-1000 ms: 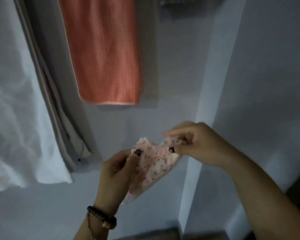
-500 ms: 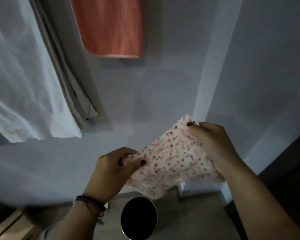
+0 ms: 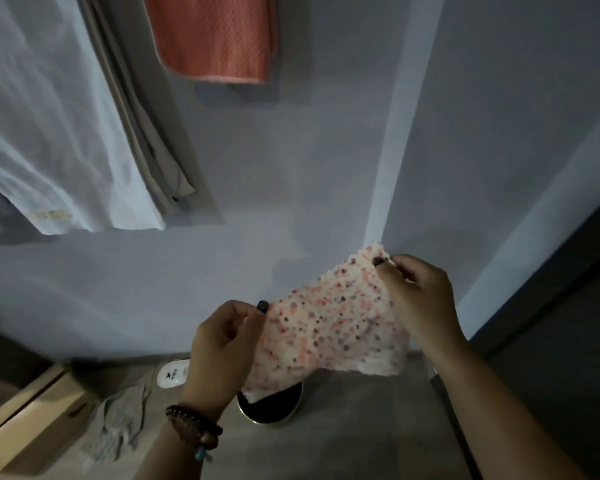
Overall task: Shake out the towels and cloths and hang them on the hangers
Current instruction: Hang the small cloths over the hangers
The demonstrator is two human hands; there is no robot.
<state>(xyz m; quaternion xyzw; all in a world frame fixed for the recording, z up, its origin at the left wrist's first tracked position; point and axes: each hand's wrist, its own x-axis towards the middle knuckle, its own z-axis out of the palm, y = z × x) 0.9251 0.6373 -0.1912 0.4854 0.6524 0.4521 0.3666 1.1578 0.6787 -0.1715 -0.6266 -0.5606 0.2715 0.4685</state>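
Observation:
A small white cloth with pink and purple speckles (image 3: 329, 327) is stretched flat between my two hands in front of the wall. My left hand (image 3: 222, 344) pinches its lower left corner, and my right hand (image 3: 420, 303) pinches its upper right corner. An orange towel (image 3: 215, 36) hangs at the top centre against the wall. White fabric (image 3: 49, 126) hangs at the left, with beige cloth (image 3: 153, 150) beside it. No hanger shows in this view.
On the floor below stand a round dark container with a gold rim (image 3: 274, 405), a crumpled grey cloth (image 3: 118, 424), a white slipper (image 3: 174, 374) and a cardboard box (image 3: 32, 420). A wall corner (image 3: 392, 150) runs down at the right, beside a dark door frame (image 3: 551, 265).
The cloth was bunched between my hands a second ago; now it is spread open and held wider. The view has tilted down, bringing the floor and the objects on it into sight.

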